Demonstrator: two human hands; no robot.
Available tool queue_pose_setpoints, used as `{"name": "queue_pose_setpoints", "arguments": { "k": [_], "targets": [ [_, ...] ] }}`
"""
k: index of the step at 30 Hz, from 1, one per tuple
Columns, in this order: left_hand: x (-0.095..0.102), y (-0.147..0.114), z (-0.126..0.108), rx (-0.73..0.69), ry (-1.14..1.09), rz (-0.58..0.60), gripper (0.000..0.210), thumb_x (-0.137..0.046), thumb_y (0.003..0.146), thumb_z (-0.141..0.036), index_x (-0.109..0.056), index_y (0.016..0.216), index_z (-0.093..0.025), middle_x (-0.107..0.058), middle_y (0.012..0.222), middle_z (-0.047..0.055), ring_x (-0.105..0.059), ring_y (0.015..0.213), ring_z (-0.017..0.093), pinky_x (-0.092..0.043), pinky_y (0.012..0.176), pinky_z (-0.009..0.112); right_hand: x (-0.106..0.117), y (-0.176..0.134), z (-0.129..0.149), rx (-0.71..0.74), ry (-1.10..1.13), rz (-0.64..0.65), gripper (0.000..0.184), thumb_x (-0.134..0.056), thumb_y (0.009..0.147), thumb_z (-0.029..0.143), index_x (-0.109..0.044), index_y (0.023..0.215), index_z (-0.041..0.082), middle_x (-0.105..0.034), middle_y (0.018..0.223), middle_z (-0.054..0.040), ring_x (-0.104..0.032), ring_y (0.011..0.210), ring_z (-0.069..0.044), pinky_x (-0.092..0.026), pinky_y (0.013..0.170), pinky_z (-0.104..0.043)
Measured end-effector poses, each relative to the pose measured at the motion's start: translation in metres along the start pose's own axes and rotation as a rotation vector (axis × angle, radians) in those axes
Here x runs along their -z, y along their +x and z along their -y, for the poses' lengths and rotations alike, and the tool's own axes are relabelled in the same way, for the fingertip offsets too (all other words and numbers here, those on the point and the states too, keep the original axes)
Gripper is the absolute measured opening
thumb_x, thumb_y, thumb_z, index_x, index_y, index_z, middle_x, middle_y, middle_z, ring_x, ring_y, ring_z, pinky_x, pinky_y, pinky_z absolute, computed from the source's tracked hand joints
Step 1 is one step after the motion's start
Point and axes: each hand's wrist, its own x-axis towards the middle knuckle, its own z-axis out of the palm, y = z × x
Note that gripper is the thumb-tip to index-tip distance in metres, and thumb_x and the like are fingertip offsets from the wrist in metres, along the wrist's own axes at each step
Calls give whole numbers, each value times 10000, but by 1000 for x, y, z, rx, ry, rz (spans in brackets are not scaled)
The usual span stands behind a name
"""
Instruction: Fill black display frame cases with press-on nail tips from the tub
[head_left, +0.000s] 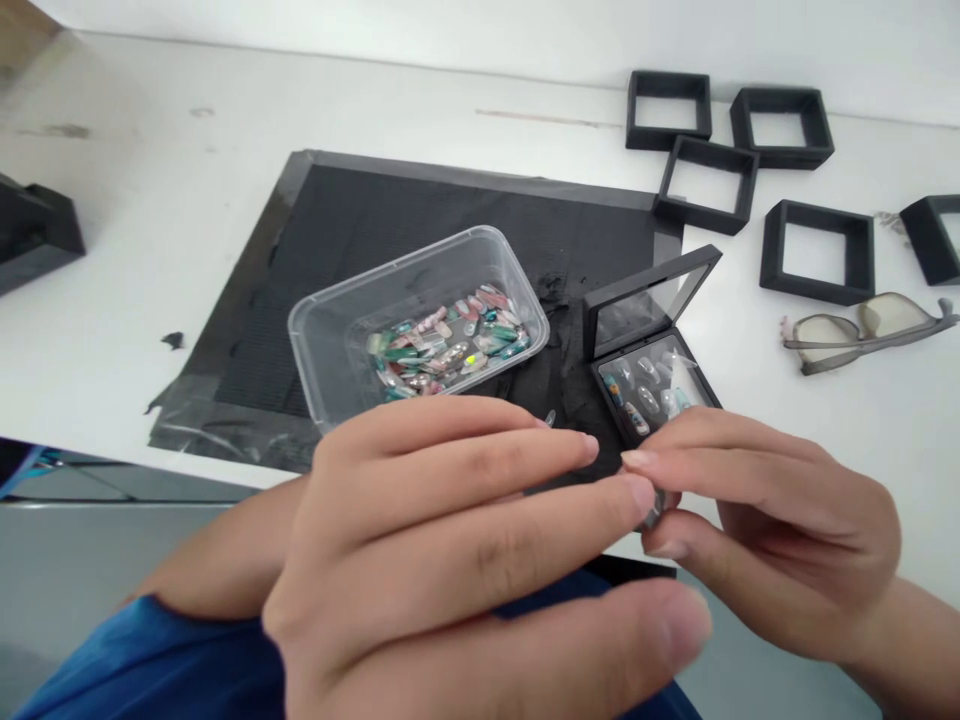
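While a black mat (322, 240) is lying on the white bench (180, 190), the right hand (802, 530) is pinching something small (655, 511); the left hand (442, 550) is hanging spread.

Tub (330, 345): smooth plastic; false nails (450, 350): glossy; case (637, 340): matt; mat (360, 230): ribbed

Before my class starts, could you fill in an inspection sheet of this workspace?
Surface: white table, black mat on it.
Job's things: clear tub of mixed nail-shaped pieces; open black case, lid tilted up, more pieces inside.
Clutter: four whole black frames, another cut off at right; glasses; dark object at far left.
Hands: left hand, fingers extended; right hand, fingers bent near a small greyish item, mostly hidden.
Cables: nothing seen.
Surroundings: white wall behind, blue clothing below.
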Motion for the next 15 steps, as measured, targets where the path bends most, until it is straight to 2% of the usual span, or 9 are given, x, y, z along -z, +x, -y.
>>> {"name": "queue_pose_setpoints", "arguments": {
  "k": [3, 6, 7, 9, 11, 13, 15],
  "targets": [
    [1, -2, 11, -200, 19, 23, 154, -787, 910, -310, -795, 1014, -424, -846, 1107, -155, -790, 854, 155, -701, 835, 413, -4, -2, 1, -74, 16, -55, 389, -811, 935, 132, -767, 1292, 281, -822, 1162, -39, -755, 854, -142, -673, 696, -275],
    [6, 3, 18, -276, 86, 15, 121, -764, 904, -259, -785, 886, -377, -846, 1049, -162, -781, 858, 154, -716, 780, 376, -7, -4, 3, -98, -32, -155, 376, -853, 905, 146, -791, 1245, 293, -827, 1123, -17, -721, 769, -114, -647, 637, -257],
    [10, 7, 18, -272, 99, 70, 126, -756, 905, -249, -776, 870, -368, -845, 1053, -162, -784, 875, 160, -723, 784, 377, -7, -4, 4, -98, -39, -167, 366, -860, 899, 144, -798, 1227, 295, -830, 1105, -10, -727, 776, -114, -644, 635, -256],
    [21, 15, 17, -276, 98, 278, 142, -740, 910, -221, -773, 887, -357, -846, 1085, -148, -797, 938, 178, -738, 825, 387, -7, -4, 4, -106, -41, -157, 350, -864, 897, 148, -803, 1206, 301, -837, 1097, -1, -756, 830, -128, -650, 646, -258],
    [31, 23, 17, -349, 67, 465, 187, -738, 893, -163, -777, 904, -345, -846, 1106, -134, -804, 1001, 189, -746, 872, 385, -7, -4, 4, -118, -38, -131, 343, -866, 900, 162, -800, 1203, 308, -840, 1101, 5, -778, 884, -144, -662, 665, -262],
    [35, 27, 18, -404, 41, 494, 223, -719, 893, -132, -775, 914, -348, -846, 1103, -134, -805, 1029, 187, -747, 877, 378, -6, -3, 4, -116, -31, -109, 342, -858, 904, 156, -797, 1205, 307, -841, 1101, 7, -784, 897, -148, -670, 682, -266],
    [36, 27, 19, -397, 34, 463, 246, -686, 915, -135, -771, 948, -363, -846, 1090, -138, -805, 1025, 180, -746, 865, 374, -4, -2, 2, -103, -14, -87, 361, -835, 910, 122, -792, 1221, 301, -838, 1108, 1, -783, 897, -150, -670, 679, -270]
  ]
}}
